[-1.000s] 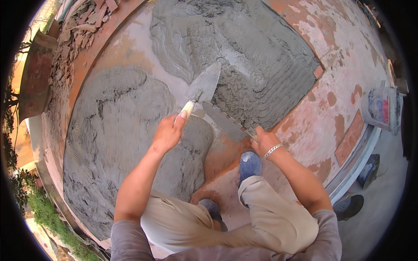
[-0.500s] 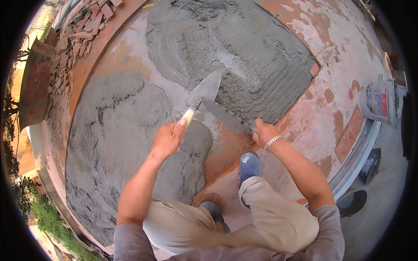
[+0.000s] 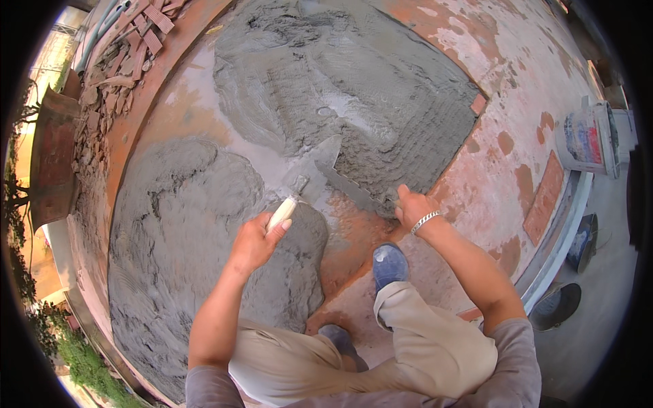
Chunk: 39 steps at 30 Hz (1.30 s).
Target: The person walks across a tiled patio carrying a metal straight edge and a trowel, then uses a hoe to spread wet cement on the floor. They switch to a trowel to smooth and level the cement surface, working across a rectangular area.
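Observation:
My left hand (image 3: pixel 257 241) is closed round the pale handle of a pointed trowel (image 3: pixel 309 166). Grey mortar smears its blade, which points away from me over the gap between two mortar patches. My right hand (image 3: pixel 415 207), with a chain bracelet at the wrist, grips a notched trowel (image 3: pixel 350 188); its handle is mostly hidden. The notched trowel's toothed blade slants toward the pointed trowel, and the two blades meet or overlap. Beyond them lies wet mortar (image 3: pixel 415 102) with combed ridges on its right side. A smoother mortar heap (image 3: pixel 197 224) spreads at the left.
My blue shoe (image 3: pixel 390 264) stands near the mortar's edge. At right are a stained bucket (image 3: pixel 586 141), a reddish plank-like piece (image 3: pixel 544 197) and a pair of footwear (image 3: pixel 554 306). Broken tile rubble (image 3: pixel 122 81) lies at far left, beside a rusty curved sheet (image 3: pixel 54 156).
The pointed trowel has drawn back toward me with my left hand. The notched trowel's blade now shows clearly beside it. My right hand has stayed nearly in place; the view has shifted slightly.

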Each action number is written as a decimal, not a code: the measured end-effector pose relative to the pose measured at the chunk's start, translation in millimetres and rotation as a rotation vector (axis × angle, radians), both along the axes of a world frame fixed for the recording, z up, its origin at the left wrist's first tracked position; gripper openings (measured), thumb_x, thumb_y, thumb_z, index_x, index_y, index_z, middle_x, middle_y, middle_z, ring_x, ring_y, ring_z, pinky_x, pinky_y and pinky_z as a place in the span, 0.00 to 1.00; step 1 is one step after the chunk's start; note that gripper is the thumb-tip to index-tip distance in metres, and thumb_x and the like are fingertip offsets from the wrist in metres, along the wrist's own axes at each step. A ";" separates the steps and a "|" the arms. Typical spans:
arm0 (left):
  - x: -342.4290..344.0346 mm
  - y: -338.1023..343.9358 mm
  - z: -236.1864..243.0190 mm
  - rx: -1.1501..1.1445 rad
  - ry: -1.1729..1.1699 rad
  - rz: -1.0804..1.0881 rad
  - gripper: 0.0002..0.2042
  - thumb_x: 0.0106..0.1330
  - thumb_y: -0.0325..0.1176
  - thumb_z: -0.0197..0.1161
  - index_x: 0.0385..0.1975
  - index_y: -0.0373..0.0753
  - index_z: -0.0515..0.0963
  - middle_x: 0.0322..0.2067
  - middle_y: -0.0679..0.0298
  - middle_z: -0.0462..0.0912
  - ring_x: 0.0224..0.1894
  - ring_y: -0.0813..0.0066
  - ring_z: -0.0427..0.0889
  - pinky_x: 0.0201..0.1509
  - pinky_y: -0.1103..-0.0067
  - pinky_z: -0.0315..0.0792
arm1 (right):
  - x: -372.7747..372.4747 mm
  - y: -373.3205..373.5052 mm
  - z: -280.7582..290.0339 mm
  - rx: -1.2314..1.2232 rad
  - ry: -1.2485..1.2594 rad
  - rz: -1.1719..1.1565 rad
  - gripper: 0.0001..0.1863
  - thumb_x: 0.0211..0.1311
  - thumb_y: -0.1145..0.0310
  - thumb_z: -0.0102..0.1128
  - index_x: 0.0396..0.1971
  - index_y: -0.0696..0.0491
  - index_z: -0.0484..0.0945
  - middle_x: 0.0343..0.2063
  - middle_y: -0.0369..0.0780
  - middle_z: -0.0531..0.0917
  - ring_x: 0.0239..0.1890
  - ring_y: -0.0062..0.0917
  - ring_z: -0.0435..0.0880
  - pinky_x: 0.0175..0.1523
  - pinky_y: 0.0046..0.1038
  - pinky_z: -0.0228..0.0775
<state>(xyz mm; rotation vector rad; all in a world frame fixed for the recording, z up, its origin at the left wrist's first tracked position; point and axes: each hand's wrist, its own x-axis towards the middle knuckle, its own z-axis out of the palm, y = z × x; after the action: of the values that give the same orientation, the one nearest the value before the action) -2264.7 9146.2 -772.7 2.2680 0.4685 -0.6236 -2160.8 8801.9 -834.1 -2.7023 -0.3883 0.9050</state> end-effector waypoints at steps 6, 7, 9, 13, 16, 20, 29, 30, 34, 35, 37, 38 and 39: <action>-0.2 -5.9 8.2 0.070 0.114 -0.040 0.24 0.67 0.55 0.61 0.40 0.35 0.80 0.26 0.52 0.82 0.31 0.55 0.82 0.38 0.66 0.73 | 8.8 1.1 -5.3 -0.009 -0.012 -0.141 0.13 0.63 0.65 0.56 0.39 0.57 0.66 0.33 0.56 0.83 0.38 0.53 0.83 0.44 0.50 0.74; 4.5 -20.8 11.0 0.054 0.123 -0.036 0.23 0.67 0.55 0.61 0.40 0.36 0.80 0.26 0.52 0.82 0.31 0.55 0.82 0.38 0.66 0.73 | 9.0 1.4 -6.1 0.032 0.056 0.012 0.13 0.64 0.64 0.55 0.39 0.57 0.66 0.33 0.56 0.83 0.39 0.53 0.83 0.45 0.50 0.74; 3.6 -23.0 11.6 0.018 0.133 -0.020 0.23 0.67 0.55 0.61 0.40 0.36 0.80 0.26 0.52 0.82 0.31 0.54 0.82 0.38 0.66 0.73 | 9.9 1.1 -7.6 0.028 -0.055 -0.017 0.13 0.64 0.64 0.56 0.39 0.56 0.66 0.32 0.56 0.83 0.38 0.53 0.83 0.44 0.49 0.75; -2.4 -15.7 7.7 0.030 0.070 -0.056 0.21 0.68 0.51 0.61 0.38 0.34 0.80 0.20 0.61 0.78 0.24 0.70 0.76 0.30 0.73 0.71 | 14.7 -2.9 -9.1 0.011 -0.051 -0.190 0.14 0.63 0.63 0.57 0.39 0.55 0.66 0.31 0.55 0.83 0.38 0.52 0.84 0.44 0.49 0.75; -2.3 -19.2 5.1 -0.003 -0.030 -0.075 0.20 0.69 0.49 0.62 0.37 0.33 0.80 0.17 0.66 0.76 0.20 0.79 0.74 0.26 0.77 0.69 | 17.5 -6.2 -10.1 0.018 -0.070 -0.062 0.14 0.63 0.64 0.57 0.39 0.56 0.65 0.31 0.55 0.84 0.38 0.53 0.83 0.43 0.49 0.75; -1.0 -17.4 6.7 -0.006 0.071 0.036 0.20 0.68 0.49 0.62 0.36 0.33 0.79 0.17 0.66 0.76 0.20 0.79 0.74 0.25 0.78 0.69 | 19.3 -10.1 -11.7 0.006 -0.064 -0.180 0.14 0.62 0.63 0.58 0.39 0.56 0.65 0.32 0.54 0.84 0.38 0.52 0.84 0.43 0.50 0.75; 0.2 -8.4 14.9 -0.133 0.062 -0.002 0.21 0.66 0.48 0.65 0.42 0.32 0.77 0.25 0.58 0.82 0.29 0.70 0.80 0.33 0.73 0.73 | 27.7 -31.2 -12.4 -0.045 -0.102 -0.203 0.15 0.62 0.65 0.58 0.41 0.57 0.66 0.33 0.55 0.83 0.37 0.53 0.83 0.43 0.48 0.76; 1.3 -11.5 13.3 -0.140 0.084 0.059 0.21 0.66 0.48 0.64 0.43 0.33 0.76 0.26 0.59 0.81 0.28 0.71 0.79 0.31 0.74 0.73 | 30.2 -37.5 -10.5 -0.050 -0.216 -0.339 0.15 0.62 0.66 0.58 0.41 0.57 0.66 0.33 0.55 0.83 0.37 0.53 0.83 0.43 0.48 0.76; 3.7 -13.5 1.3 -0.532 0.061 0.287 0.19 0.70 0.48 0.60 0.46 0.37 0.72 0.28 0.64 0.79 0.25 0.78 0.76 0.25 0.81 0.71 | 19.8 -50.9 0.8 0.005 -0.173 -0.365 0.16 0.62 0.65 0.59 0.42 0.57 0.66 0.28 0.56 0.82 0.34 0.53 0.83 0.40 0.50 0.75; 1.0 -7.2 -3.3 -0.691 0.059 0.334 0.18 0.71 0.48 0.58 0.46 0.38 0.71 0.29 0.65 0.78 0.24 0.79 0.75 0.23 0.82 0.70 | 10.7 -48.3 3.2 0.082 -0.190 -0.293 0.16 0.61 0.65 0.60 0.42 0.57 0.66 0.29 0.56 0.82 0.34 0.53 0.83 0.39 0.49 0.75; -0.1 -10.0 -9.5 -0.843 0.191 0.522 0.19 0.73 0.50 0.54 0.47 0.38 0.72 0.29 0.65 0.77 0.22 0.79 0.74 0.22 0.82 0.69 | -9.8 -37.3 6.2 0.203 -0.193 -0.177 0.18 0.59 0.64 0.62 0.41 0.57 0.67 0.29 0.56 0.82 0.34 0.53 0.82 0.38 0.47 0.75; 0.7 -15.7 -11.1 -0.882 0.233 0.646 0.20 0.74 0.51 0.51 0.47 0.38 0.72 0.29 0.64 0.77 0.21 0.79 0.74 0.21 0.82 0.69 | -18.4 -30.6 6.7 0.199 -0.235 -0.130 0.18 0.58 0.64 0.63 0.42 0.56 0.67 0.30 0.55 0.82 0.34 0.52 0.82 0.38 0.46 0.76; -1.0 -12.5 -14.3 -1.022 0.298 0.621 0.23 0.75 0.54 0.46 0.49 0.38 0.72 0.28 0.66 0.75 0.19 0.80 0.71 0.19 0.82 0.66 | -24.7 -24.1 6.6 0.256 -0.283 -0.065 0.19 0.57 0.63 0.64 0.42 0.55 0.67 0.31 0.54 0.82 0.34 0.51 0.83 0.37 0.46 0.76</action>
<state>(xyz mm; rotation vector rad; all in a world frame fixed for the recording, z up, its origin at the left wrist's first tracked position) -2265.7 9133.7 -786.9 0.9961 0.7384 -0.6573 -2185.6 8777.7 -827.5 -2.5881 -0.4366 0.4206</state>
